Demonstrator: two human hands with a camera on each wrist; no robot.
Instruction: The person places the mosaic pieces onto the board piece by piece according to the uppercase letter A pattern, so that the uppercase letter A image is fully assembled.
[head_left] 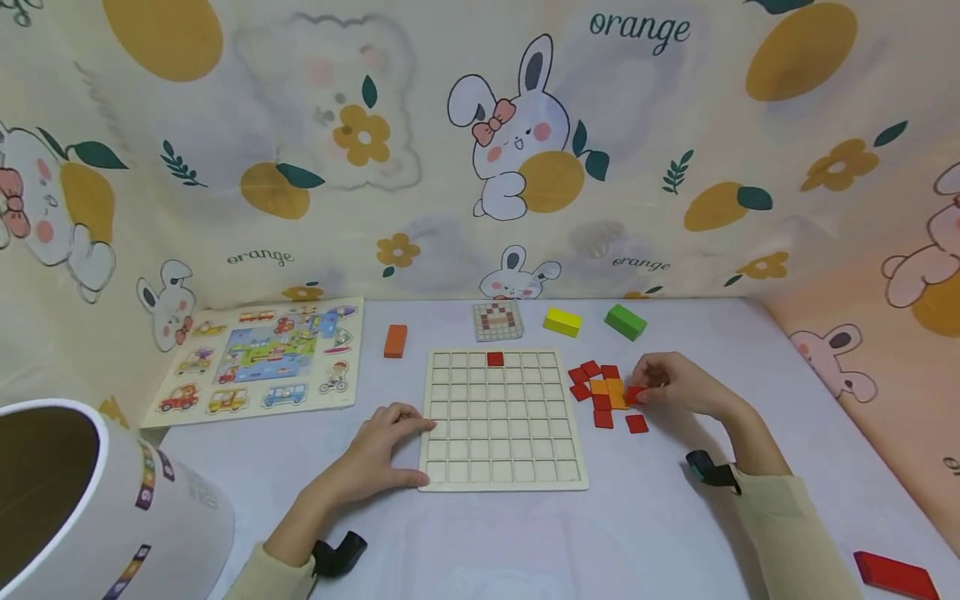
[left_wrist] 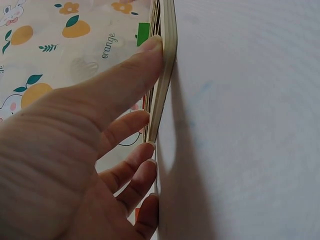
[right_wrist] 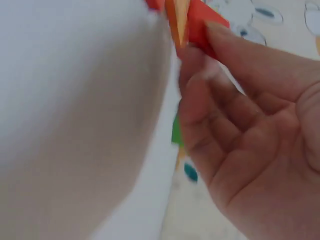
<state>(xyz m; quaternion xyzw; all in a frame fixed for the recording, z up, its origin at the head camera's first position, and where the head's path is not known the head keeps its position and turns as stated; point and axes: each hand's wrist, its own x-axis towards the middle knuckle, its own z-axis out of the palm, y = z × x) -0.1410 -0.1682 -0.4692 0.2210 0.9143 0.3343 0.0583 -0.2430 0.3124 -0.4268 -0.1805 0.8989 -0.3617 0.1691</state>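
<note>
Sleeves of pale cream reach in over the white surface, with a black device at the left wrist and another at the right. A white container stands at the near left, and a red block lies at the near right. The left hand rests along the left edge of the wooden grid board, its grip apart: thumb and fingers spread, touching the rim. To the right of the board, the right hand has its grip clamped on a red tile, pinched between thumb and fingers beside a loose cluster of red tiles and orange tiles. A single red square sits in the middle cell of the board's far row. Farther left lies a picture puzzle with vehicles on it. Beyond the board, from left to right, are an orange block, a small pattern card, a yellow block and a green block. Behind everything hangs a cream cloth printed with rabbits, oranges and flowers.
</note>
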